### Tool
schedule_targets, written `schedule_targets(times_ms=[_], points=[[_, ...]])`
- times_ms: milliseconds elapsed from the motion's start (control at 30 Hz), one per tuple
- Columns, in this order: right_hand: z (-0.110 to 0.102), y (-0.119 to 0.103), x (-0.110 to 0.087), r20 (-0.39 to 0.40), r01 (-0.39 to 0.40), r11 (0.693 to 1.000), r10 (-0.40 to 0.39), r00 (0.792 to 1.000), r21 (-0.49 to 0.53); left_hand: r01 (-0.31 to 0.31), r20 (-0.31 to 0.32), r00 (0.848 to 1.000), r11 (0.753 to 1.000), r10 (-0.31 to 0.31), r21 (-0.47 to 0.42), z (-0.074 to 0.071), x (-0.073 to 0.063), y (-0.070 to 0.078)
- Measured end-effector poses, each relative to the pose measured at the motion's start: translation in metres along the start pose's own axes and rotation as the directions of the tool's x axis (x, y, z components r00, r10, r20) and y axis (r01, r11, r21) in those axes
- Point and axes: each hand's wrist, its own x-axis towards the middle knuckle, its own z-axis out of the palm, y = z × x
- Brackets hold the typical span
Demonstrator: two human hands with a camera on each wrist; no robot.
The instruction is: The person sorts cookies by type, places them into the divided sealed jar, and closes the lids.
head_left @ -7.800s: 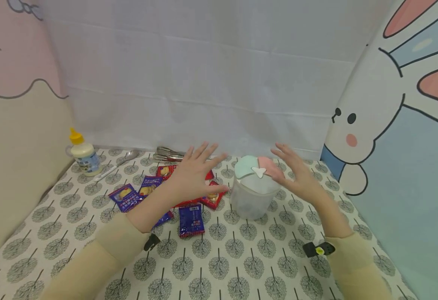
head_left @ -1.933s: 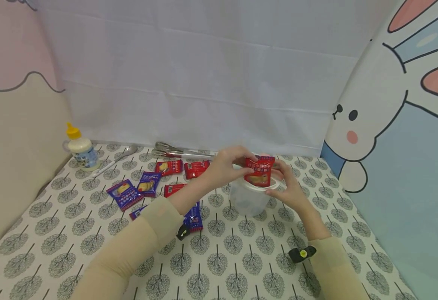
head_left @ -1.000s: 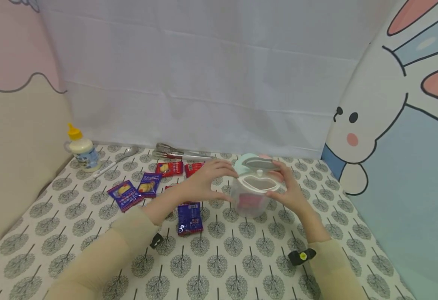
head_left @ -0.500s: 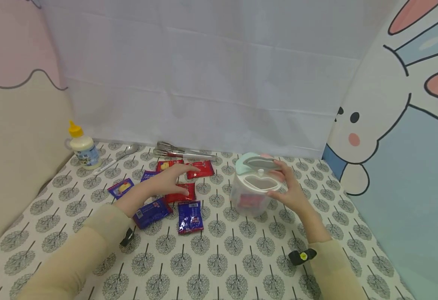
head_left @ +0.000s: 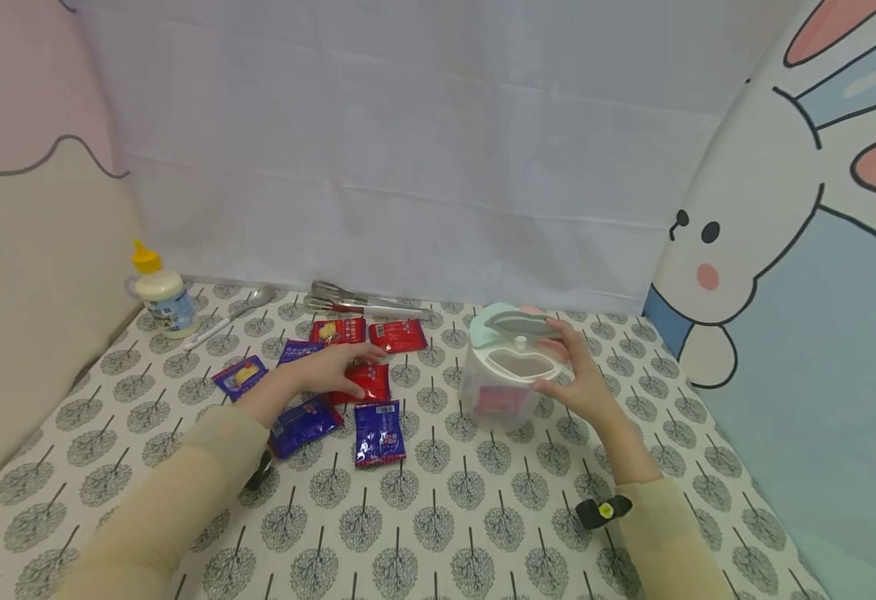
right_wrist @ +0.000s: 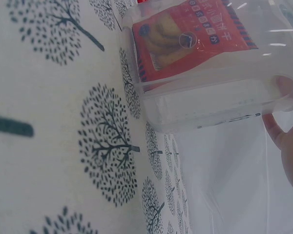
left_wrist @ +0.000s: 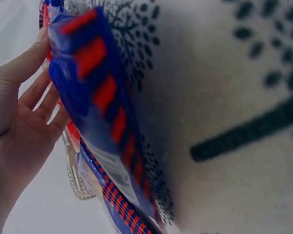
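My left hand [head_left: 323,369] reaches over a red biscuit packet [head_left: 374,382] on the table, thumb and fingers apart on either side of it. In the left wrist view a blue packet [left_wrist: 95,102] fills the foreground beside the hand. My right hand [head_left: 590,385] holds the clear plastic jar [head_left: 469,387] at its top right, fingers at the raised grey flap [head_left: 520,325] and thumb near the rim. One lid opening is uncovered. Through the jar wall a red biscuit packet [right_wrist: 185,39] shows inside. The jar stands upright.
More red packets [head_left: 398,336] and blue packets [head_left: 379,433] lie around the left hand. Metal whisk and tong-like utensils [head_left: 366,308] lie at the back. A spoon [head_left: 229,319] and a yellow-capped bottle [head_left: 165,302] are at the left. A white curtain hangs behind.
The lid flap was lifted by the right hand. My left hand put a red biscuit packet into the jar, let go, and moved left to another red packet. The right hand stays at the jar.
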Motion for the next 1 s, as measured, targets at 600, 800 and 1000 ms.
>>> schedule_targets(times_ms=[600, 800, 1000], points=[[0.0, 0.0, 0.002, 0.007, -0.027, 0.999, 0.027, 1.0, 0.017, -0.047, -0.018, 0.999, 0.998, 0.048, 0.039, -0.008, 0.006, 0.021], [-0.001, -0.001, 0.002, 0.008, -0.035, 0.999, 0.035, 0.999, 0.011, -0.11, -0.073, 0.991, 0.994, 0.108, -0.019, -0.017, 0.007, 0.038], [-0.001, -0.001, 0.001, 0.006, -0.033, 0.999, 0.033, 0.999, 0.015, -0.15, -0.131, 0.981, 0.988, 0.143, -0.044, -0.024, 0.008, 0.058]])
